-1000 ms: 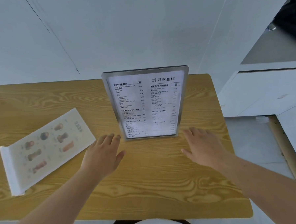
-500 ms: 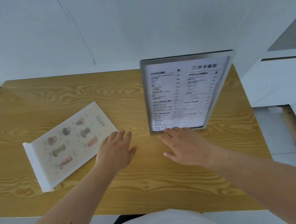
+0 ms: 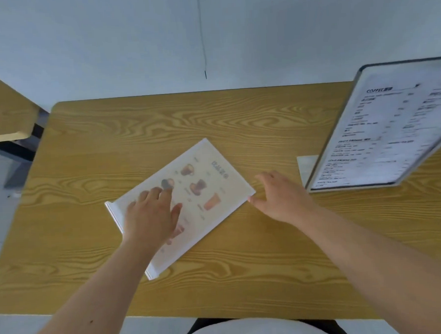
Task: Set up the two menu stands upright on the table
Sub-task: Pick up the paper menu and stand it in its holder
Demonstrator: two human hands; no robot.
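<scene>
A drinks menu stand (image 3: 210,193) with pictures of cups lies flat in the middle of the wooden table (image 3: 110,136), its white base strip at the lower left. My left hand (image 3: 153,216) rests open on top of it, fingers spread over the pictures. My right hand (image 3: 282,196) is open, with its thumb at the stand's right corner. A second menu stand (image 3: 381,133), silver-framed with a black-and-white coffee list, stands upright at the table's right side, partly cut off by the frame edge.
A white wall (image 3: 207,39) runs right behind the table's far edge. Another wooden table (image 3: 2,114) with dark legs sits at the far left. The near table edge is just in front of my body.
My view swung left, so the upright stand now sits at the far right. Both hands moved left from the upright stand to the flat one; the left hand now lies on it.
</scene>
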